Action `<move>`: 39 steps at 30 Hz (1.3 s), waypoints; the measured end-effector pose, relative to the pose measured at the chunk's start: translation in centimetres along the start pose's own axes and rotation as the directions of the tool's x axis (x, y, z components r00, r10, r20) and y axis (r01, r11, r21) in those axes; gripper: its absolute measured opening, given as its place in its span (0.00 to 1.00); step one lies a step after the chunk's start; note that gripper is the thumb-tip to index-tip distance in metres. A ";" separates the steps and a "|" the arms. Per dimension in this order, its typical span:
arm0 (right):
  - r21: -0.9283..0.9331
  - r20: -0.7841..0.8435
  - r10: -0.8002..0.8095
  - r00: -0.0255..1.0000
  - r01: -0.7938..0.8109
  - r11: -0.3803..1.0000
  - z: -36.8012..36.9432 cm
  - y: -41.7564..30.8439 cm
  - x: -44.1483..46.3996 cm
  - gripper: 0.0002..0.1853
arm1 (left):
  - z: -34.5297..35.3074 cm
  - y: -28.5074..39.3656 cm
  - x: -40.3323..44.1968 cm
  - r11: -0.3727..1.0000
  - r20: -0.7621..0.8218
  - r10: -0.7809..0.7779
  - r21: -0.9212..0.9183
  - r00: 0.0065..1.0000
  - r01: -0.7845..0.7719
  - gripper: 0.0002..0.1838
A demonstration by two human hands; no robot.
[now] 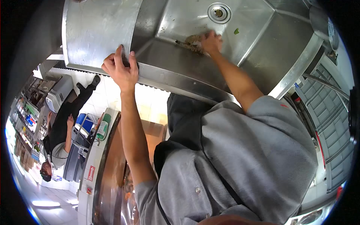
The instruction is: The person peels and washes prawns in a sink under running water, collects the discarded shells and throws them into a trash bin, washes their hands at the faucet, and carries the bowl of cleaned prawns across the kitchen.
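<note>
My left hand (122, 70) rests on the front rim of a stainless steel sink counter (99, 30), its thumb and fingers bent but apart, holding nothing. Down in the sink basin (176, 24), my right hand (212, 42) has its fingers curled against a brownish heap of wet food scraps (193, 43). The fingertips are slightly blurred and partly hidden. Most of the heap lies just left of that hand, along the basin's near side. Beyond it is the round drain (219, 13). A small green leaf piece (236, 31) sticks to the basin floor on the right.
A co-worker (63, 123) in dark clothing stands at the left, near equipment and shelves. A green-labelled container (104, 127) sits on a ledge behind my left arm. Grey racks (326, 112) stand at the right. The sink's raised edge (296, 65) bounds the basin there.
</note>
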State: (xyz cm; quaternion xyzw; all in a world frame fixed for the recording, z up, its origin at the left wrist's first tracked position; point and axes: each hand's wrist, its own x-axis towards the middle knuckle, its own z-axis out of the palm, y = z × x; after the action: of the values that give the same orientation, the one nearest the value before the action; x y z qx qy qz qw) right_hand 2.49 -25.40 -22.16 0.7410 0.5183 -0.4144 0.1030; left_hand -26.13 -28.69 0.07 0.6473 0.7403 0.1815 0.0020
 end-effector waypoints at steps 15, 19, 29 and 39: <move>-0.008 0.217 -0.250 0.944 0.258 0.966 8.1 -11.8 -0.6 0.28 | -0.1 -0.2 0.2 0.998 0.022 -0.031 0.047 0.999 0.030 0.21; 0.018 0.504 -0.306 0.808 0.344 0.939 8.5 -13.4 1.0 0.29 | -0.2 -0.3 -0.1 0.998 0.034 -0.048 0.032 0.998 0.046 0.20; 0.255 0.739 -0.422 0.525 0.362 0.897 4.8 -14.3 3.9 0.22 | 0.1 -0.3 0.2 0.999 0.004 -0.038 0.003 0.999 0.038 0.19; 0.557 0.676 -0.398 0.620 -0.077 0.827 -4.0 -4.1 5.3 0.21 | 0.2 -0.6 -0.3 1.000 0.009 -0.017 -0.012 1.000 0.017 0.19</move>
State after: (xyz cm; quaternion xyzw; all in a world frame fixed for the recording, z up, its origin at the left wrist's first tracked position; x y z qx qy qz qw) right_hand 1.59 -17.67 -22.27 0.4378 0.3537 -0.8241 0.0631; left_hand -26.56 -29.01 -0.39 0.6416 0.7447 0.1833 0.0108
